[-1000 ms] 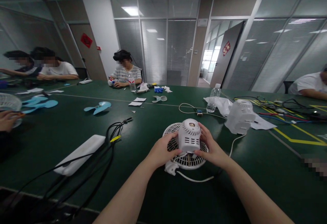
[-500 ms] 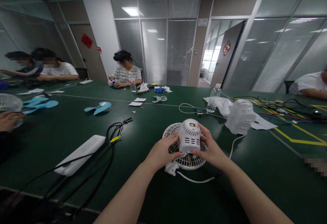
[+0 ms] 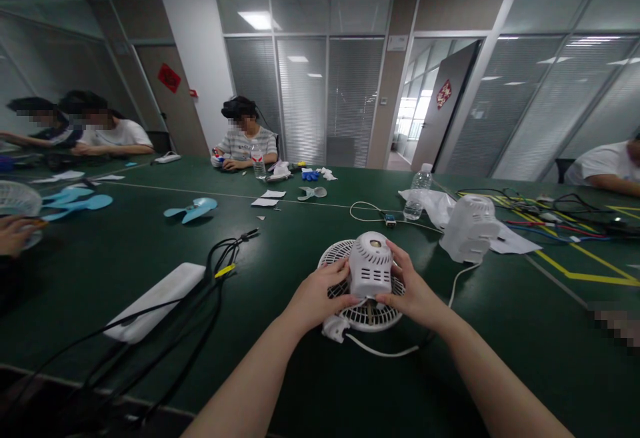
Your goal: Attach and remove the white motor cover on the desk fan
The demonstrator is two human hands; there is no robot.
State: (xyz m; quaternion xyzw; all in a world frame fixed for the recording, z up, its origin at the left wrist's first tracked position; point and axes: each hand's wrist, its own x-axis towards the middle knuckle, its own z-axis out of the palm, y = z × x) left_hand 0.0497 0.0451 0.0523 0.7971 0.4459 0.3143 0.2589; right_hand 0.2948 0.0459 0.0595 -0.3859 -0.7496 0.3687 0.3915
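Observation:
Between my two hands is a white fan motor housing (image 3: pixel 371 266) with vent slots and a round hole on top. It sits over a round white fan grille (image 3: pixel 334 252) lying on the table. My left hand (image 3: pixel 316 297) grips the housing's left side, thumb near its lower front edge. On the opposite side, my right hand (image 3: pixel 411 289) is wrapped round it, fingers by the upper edge and thumb at the front. A small white plastic part (image 3: pixel 335 329) with a white cord (image 3: pixel 385 354) lies at the grille's near left edge.
Another white housing (image 3: pixel 471 228) stands to the right, near a plastic bottle (image 3: pixel 414 198). A white power strip (image 3: pixel 157 301) with black cables lies left. Blue fan blades (image 3: pixel 193 210) rest farther back. Co-workers sit around the green table (image 3: pixel 270 258); one's hand (image 3: pixel 15 233) is at far left.
Almost nothing differs. Both my hands keep the same hold on the housing; the view has shifted very slightly.

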